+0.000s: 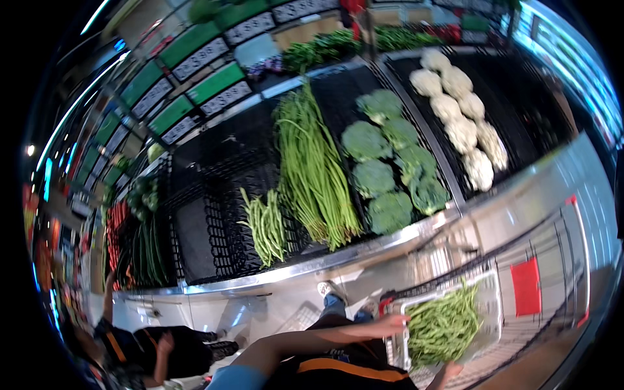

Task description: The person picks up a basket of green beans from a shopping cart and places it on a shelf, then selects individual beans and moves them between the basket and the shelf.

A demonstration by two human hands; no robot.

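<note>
A white plastic basket (495, 297) heaped with loose green beans (441, 326) rests in a wire shopping cart (555, 273). My left hand (392, 325) is at the basket's left rim, with its fingers over the edge. At the basket's near side is my right hand (449, 371), beside the beans; its grip is partly hidden. Ahead, a small bundle of green beans (265, 226) lies in a black produce crate (226, 239) on the display. Long green stalks (314, 175) lie to its right.
Broccoli heads (380, 175) and cauliflowers (460, 129) fill rows farther right, behind the metal display edge (317, 261). At left are cucumbers (147, 253) and carrots (117, 229). Another person (161, 351) stands at lower left, reaching toward the carrots. Price signs (200, 61) hang above.
</note>
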